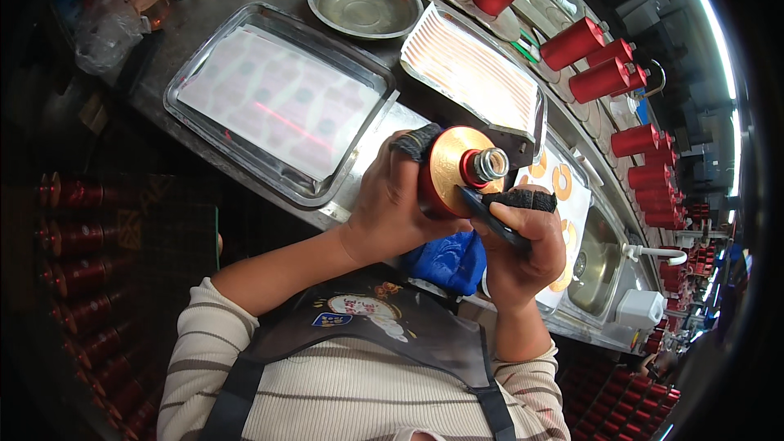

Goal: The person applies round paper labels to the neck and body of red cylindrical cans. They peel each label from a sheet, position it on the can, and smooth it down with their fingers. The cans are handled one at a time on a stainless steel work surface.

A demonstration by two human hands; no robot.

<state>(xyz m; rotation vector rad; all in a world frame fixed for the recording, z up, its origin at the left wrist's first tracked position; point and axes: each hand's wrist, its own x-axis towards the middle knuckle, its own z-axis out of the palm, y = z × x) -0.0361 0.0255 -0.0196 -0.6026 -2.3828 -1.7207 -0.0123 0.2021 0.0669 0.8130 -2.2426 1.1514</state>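
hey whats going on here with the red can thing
A person holds a red cylinder with a gold end face up close in the left hand. The right hand presses a dark flat tool against that gold face, near its silver centre bolt. Below lie metal trays of printed sheets, and rows of similar red cylinders line the counter edge.

Cylinder (447,170): red body, gold end, silver cap. Tool (492,216): black, possibly plastic. Shirt (343,392): cream, thin dark stripes. Cloth (447,261): blue. Tray sheet (282,102): pale pink, repeating pattern.
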